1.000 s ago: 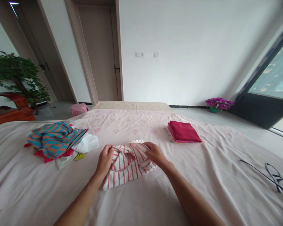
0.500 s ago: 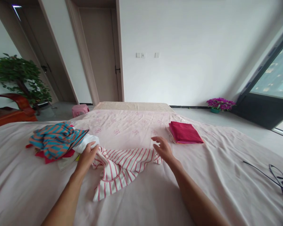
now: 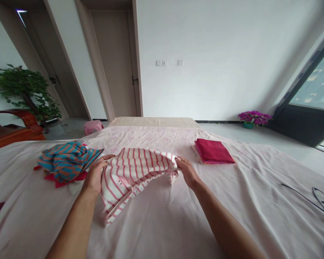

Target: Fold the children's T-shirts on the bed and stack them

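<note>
A white garment with red stripes (image 3: 140,163) is stretched between my two hands, its upper part lifted off the sheet. My left hand (image 3: 95,176) grips its left edge, with the fingers partly hidden behind the cloth. At the right end, my right hand (image 3: 185,169) pinches a corner between thumb and fingers. A small pink printed patch shows on the cloth, and its lower left end hangs down near the sheet. Just beyond my left hand lies a crumpled teal-and-brown striped garment (image 3: 67,160) on top of red and pale cloths.
Folded dark red cloth (image 3: 214,151) rests on other folded cloth at the right. Eyeglasses (image 3: 321,203) lie at the right edge of the pink sheet (image 3: 156,230). Beyond the bed stand a pink stool (image 3: 94,126) and purple flowers (image 3: 255,118).
The striped garment was lying on the sheet and is now raised and spread. My right hand, open before, has closed on its corner. My left hand has moved onto its left edge.
</note>
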